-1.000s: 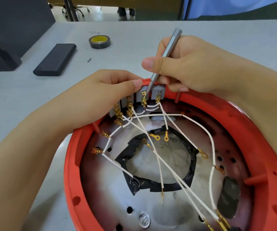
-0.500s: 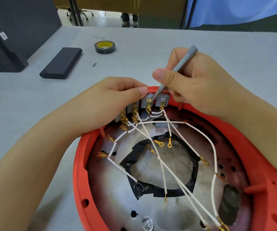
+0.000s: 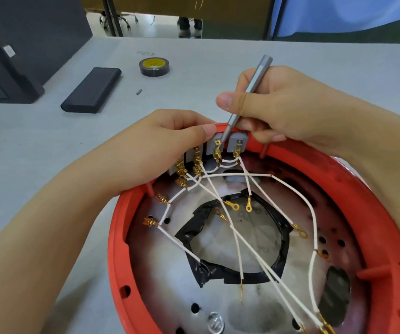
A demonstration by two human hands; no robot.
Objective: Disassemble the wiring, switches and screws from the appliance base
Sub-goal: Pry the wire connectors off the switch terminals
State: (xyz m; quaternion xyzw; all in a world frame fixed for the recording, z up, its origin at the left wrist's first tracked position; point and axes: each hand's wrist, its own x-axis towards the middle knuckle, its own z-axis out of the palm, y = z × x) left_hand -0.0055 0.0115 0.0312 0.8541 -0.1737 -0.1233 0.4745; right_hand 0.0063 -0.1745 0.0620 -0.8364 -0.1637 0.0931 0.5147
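— Head view: where do we see the round red plastic appliance base [image 3: 386, 225]?

— On the grey desk [image 3: 218, 56], open side up, white wires [image 3: 249, 247] with gold terminals crossing its metal floor.

— And the hands?

— Our left hand [image 3: 155, 150] curls over the far rim, fingers gripping the row of grey switch blocks [image 3: 214, 147]. Our right hand [image 3: 283, 104] pinches a slim grey metal screwdriver [image 3: 247, 95], its tip on a gold terminal.

— Beyond?

— A black tape roll [image 3: 155, 66] and a flat black case [image 3: 92, 90].
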